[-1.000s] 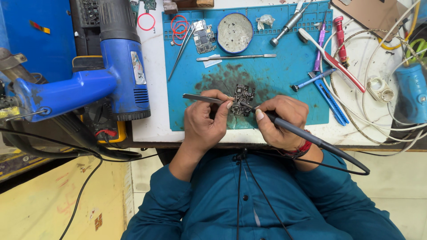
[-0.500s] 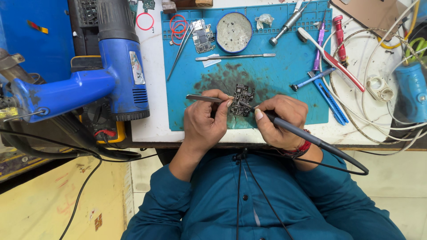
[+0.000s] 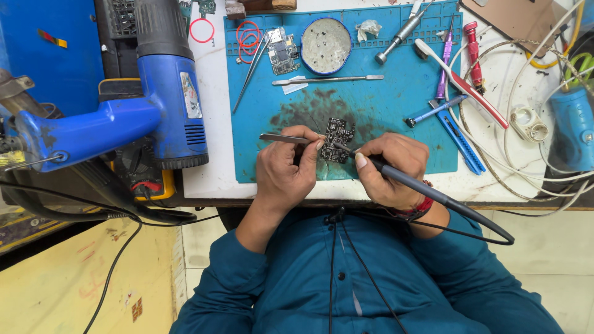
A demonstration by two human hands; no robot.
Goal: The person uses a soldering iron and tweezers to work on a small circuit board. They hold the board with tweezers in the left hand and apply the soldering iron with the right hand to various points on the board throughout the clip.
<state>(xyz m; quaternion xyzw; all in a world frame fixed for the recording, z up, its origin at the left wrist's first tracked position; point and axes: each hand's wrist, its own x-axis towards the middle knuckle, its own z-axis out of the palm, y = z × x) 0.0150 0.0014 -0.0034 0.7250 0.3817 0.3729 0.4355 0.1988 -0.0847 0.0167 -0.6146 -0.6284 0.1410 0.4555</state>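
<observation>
Head view: I see my left hand point(image 3: 286, 167) pinched on a pair of metal tweezers point(image 3: 281, 138), handle end sticking out to the left, tips aimed right at a small dark circuit board point(image 3: 337, 140). Board lies flat on the blue work mat point(image 3: 383, 117), on a dark stained patch, just above and between both hands. My right hand point(image 3: 391, 170) is wrapped pen-style round a dark soldering iron point(image 3: 427, 192), its tip at the lower edge of the board, its black cable trailing off right and down past the table edge. Red band on the right wrist. Cannot tell if the tweezer tips actually touch the board, fingers cover that spot

Rest of the mat, top edge: 2 red rubber rings point(image 3: 247, 34), a second small circuit board point(image 3: 283, 52), a round metal tin point(image 3: 326, 44), a crumpled bit of tissue point(image 3: 370, 28). A flat metal spudger point(image 3: 328, 79) lies across the mat above the board, a second pair of tweezers point(image 3: 249, 77) slants near the left edge. Right side: red screwdriver point(image 3: 474, 52), purple pen tool point(image 3: 443, 68), blue cutter point(image 3: 461, 136). Left of the mat a big blue heat gun point(image 3: 167, 93) stands nozzle-down on the white table point(image 3: 213, 148). Loose white cables point(image 3: 526, 161) coil at far right
</observation>
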